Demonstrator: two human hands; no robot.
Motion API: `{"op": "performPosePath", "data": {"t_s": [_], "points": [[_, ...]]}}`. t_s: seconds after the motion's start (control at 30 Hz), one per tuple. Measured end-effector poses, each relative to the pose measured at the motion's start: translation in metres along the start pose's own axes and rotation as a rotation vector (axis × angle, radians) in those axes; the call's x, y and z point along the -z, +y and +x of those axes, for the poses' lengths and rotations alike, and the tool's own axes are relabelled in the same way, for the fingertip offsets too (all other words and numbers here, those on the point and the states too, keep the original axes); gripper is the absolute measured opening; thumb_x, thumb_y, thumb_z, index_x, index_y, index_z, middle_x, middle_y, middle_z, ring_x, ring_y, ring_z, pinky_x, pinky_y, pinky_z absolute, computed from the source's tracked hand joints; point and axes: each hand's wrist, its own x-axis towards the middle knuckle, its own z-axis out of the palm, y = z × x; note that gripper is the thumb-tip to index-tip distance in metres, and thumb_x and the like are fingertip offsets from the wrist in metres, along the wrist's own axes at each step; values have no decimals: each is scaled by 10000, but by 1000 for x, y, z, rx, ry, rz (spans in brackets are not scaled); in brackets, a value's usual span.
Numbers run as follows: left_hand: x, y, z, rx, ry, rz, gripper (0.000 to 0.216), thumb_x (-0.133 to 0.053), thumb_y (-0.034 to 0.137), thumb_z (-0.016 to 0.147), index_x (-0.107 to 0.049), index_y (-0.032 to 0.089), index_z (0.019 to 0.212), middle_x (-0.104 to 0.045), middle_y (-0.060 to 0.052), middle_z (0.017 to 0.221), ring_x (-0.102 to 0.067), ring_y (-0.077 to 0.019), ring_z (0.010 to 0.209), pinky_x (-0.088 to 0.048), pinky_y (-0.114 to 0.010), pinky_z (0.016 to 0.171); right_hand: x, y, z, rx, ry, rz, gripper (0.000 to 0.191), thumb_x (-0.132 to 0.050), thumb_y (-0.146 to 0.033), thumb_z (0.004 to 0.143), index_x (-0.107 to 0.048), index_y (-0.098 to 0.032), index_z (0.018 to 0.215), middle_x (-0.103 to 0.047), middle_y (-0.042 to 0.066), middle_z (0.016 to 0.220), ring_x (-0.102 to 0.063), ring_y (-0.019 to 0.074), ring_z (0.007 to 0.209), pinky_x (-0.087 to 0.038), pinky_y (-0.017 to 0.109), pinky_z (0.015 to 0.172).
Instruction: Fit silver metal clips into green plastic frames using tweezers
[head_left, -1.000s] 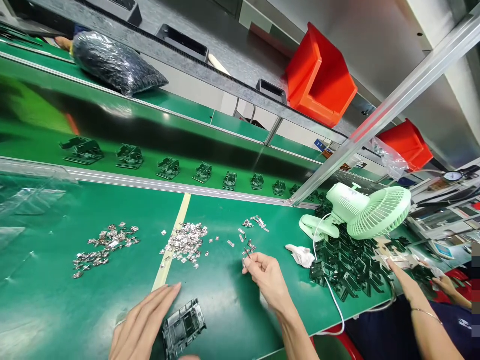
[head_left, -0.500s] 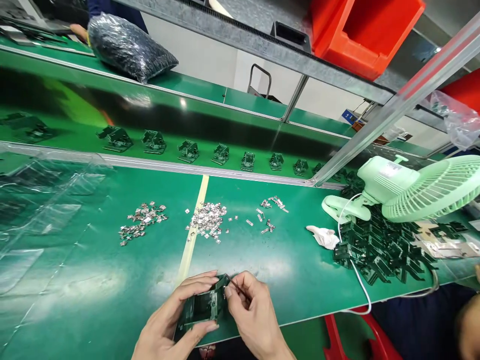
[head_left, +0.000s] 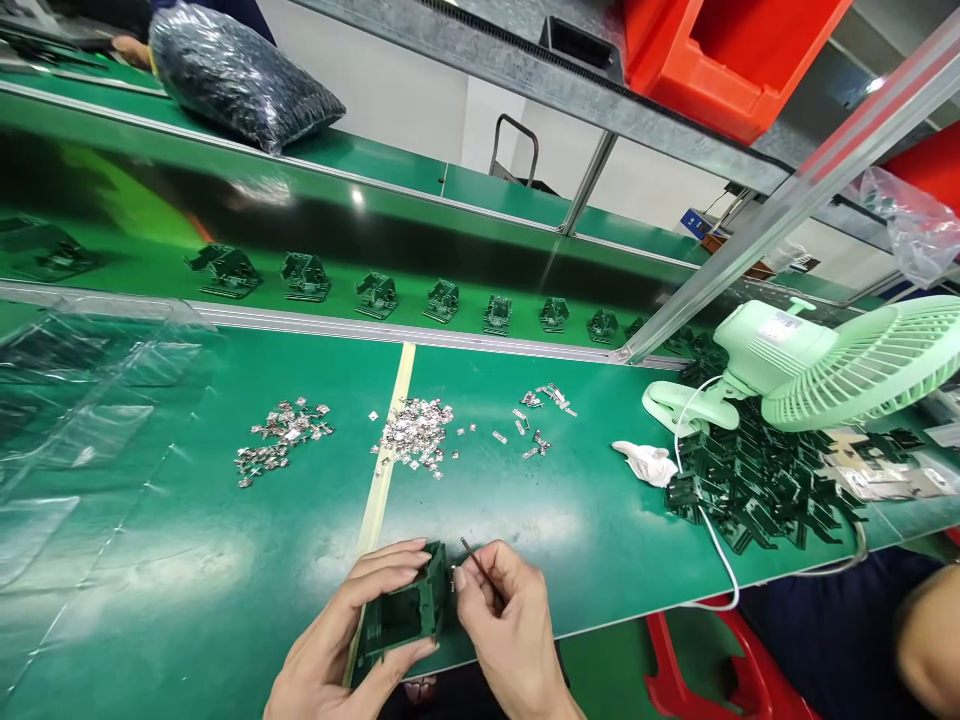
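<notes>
My left hand [head_left: 352, 640] is closed around a dark plastic housing [head_left: 403, 610] with a rectangular opening, its thumb along the lower edge and its fingers over the top. Just to the right, my right hand [head_left: 510, 620] pinches a thin dark rod-like tool [head_left: 480, 568], whose tip points up and left, apart from the housing. A tiny shiny metal piece [head_left: 454, 578] shows at the right fingertips. Beyond the hands lie a pile of small square metal parts [head_left: 418, 434], another such pile [head_left: 292, 425] to its left, and several longer metal strips [head_left: 520, 425].
A pale green clip fan [head_left: 772, 350] stands at the right over a heap of dark plastic parts [head_left: 757, 480], its white cable running to the table edge. A crumpled white tissue [head_left: 645, 463] lies nearby. Clear plastic trays [head_left: 82, 400] occupy the left; a row of housings [head_left: 375, 294] lines the back.
My right hand has drawn slightly away from the housing, and the tool's tip no longer touches it. The left hand keeps its hold, with the housing turned slightly. The view has shifted a little.
</notes>
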Motion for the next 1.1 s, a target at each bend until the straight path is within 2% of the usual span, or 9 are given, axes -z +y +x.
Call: {"op": "performPosePath", "data": {"t_s": [0.13,0.37,0.5,0.7,0.8,0.87,1.0,1.1], "points": [[1,0,-1,-33,-13,4,341,-776,232,873,-650,284,1186,-709,-74,1316,-669,-261,1268,-580,-325,1058,-3,-1,0,25,-24,-52,270,-571,-381,938,-499,-207,745,-411,-67,633,-307,92,561,-257,253,519],[-4,0,-5,-158,22,47,362,-740,169,888,-646,285,1218,-711,-78,1282,-649,-285,1281,-576,-406,1070,-9,1,-1,-46,-2,1,273,-572,-369,912,-449,-219,721,-399,-59,649,-318,105,603,-280,260,545],[-5,0,-7,-209,7,28,406,-732,132,881,-643,308,1236,-705,-65,1296,-636,-281,1296,-570,-409,1075,-12,0,-2,-62,-12,-12,236,-579,-332,886,-451,-218,723,-421,-64,643,-338,101,594,-284,252,542],[0,-1,-10,11,49,-153,330,-765,204,874,-653,292,1172,-722,-69,1300,-668,-277,1272,-600,-345,1030,-8,-6,-7,-25,-42,-17,232,-609,-377,932,-577,-193,794,-501,-46,664,-402,104,586,-330,246,543],[2,0,-10,175,94,-237,346,-816,299,836,-662,272,1145,-747,-74,1249,-703,-285,1207,-628,-309,950,5,-7,-13,135,-101,-99,259,-486,-385,1044,-655,-206,962,-608,3,774,-548,142,694,-432,266,640],[0,2,-9,315,150,-346,413,-843,397,803,-662,256,1147,-747,-87,1246,-710,-296,1181,-632,-288,898,11,-3,-17,277,-106,-171,287,-390,-335,1087,-653,-221,1074,-639,31,849,-601,162,760,-471,289,709],[-6,9,-8,484,178,-600,517,-852,514,769,-643,256,1166,-737,-94,1262,-717,-297,1117,-623,-301,865,5,15,-25,436,-128,-331,288,-354,-248,1086,-639,-230,1042,-606,13,758,-577,154,642,-436,296,617],[-9,12,-8,544,163,-685,546,-845,545,766,-627,263,1180,-740,-95,1248,-720,-290,1058,-627,-336,844,-7,29,-27,529,-43,-405,302,-355,-158,1061,-624,-240,1172,-670,30,821,-628,170,666,-448,308,608]]}}
